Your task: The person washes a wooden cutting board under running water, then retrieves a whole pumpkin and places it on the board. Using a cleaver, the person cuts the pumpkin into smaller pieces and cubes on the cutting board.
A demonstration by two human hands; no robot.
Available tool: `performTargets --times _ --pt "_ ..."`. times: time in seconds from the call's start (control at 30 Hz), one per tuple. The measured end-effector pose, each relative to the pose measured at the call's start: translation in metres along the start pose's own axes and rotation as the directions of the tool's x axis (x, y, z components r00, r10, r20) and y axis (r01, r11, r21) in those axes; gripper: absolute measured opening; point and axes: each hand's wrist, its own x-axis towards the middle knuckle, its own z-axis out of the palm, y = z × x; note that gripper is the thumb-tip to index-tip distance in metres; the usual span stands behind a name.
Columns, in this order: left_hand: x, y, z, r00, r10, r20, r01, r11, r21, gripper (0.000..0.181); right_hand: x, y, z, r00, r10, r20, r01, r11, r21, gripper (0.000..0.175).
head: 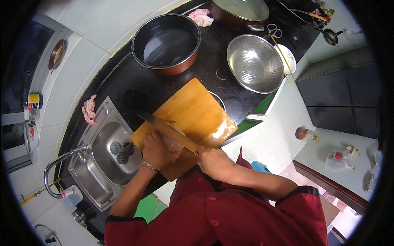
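Note:
A wooden cutting board (190, 104) lies askew on the black counter, its near corner by my body. My right hand (215, 161) grips the handle end of a broad-bladed kitchen knife (172, 130), whose blade reaches across the board to the upper left. Just below the blade, my left hand (160, 149) presses on a pale, flat piece of food, perhaps raw meat (176, 146), with the fingers near the blade. The hand and the knife partly hide this piece. Whether the blade touches it cannot be told.
A steel double sink (112, 135) with a dark scouring pad (124, 153) is at the left. Beyond the board stand a dark-lined pot (172, 40) holding liquid and a hammered metal bowl (255, 63). Scissors (274, 30), chopsticks (281, 55) and a lidded pot (243, 12) are farther back.

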Motion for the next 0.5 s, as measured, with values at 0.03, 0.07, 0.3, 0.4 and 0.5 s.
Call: performTargets --times 0.03,0.07,0.3,0.4,0.5 --pt "0.000 -0.002 0.000 1.000 0.001 -0.004 -0.001 1.000 0.000 0.089 0.000 0.000 0.001 1.000 -0.017 0.004 0.017 1.000 -0.002 0.015" --pt "0.002 -0.004 0.000 1.000 0.027 0.005 -0.027 1.000 -0.007 0.090 0.000 0.002 0.001 0.999 0.040 0.027 -0.039 0.999 -0.026 0.015" --pt "0.019 -0.018 -0.017 0.990 0.101 0.093 -0.091 0.990 -0.105 0.098 -0.009 0.008 0.008 1.000 0.026 -0.017 -0.025 0.999 0.033 0.022" --pt "0.035 -0.032 -0.043 0.955 0.120 0.273 -0.030 0.949 -0.314 0.093 0.003 0.009 0.020 0.994 0.013 -0.108 -0.006 0.998 0.061 0.022" --pt "0.040 -0.042 -0.048 0.862 0.168 0.479 0.146 0.821 -0.552 0.084 0.001 0.031 0.020 0.990 0.042 -0.136 -0.025 0.992 0.123 0.024"
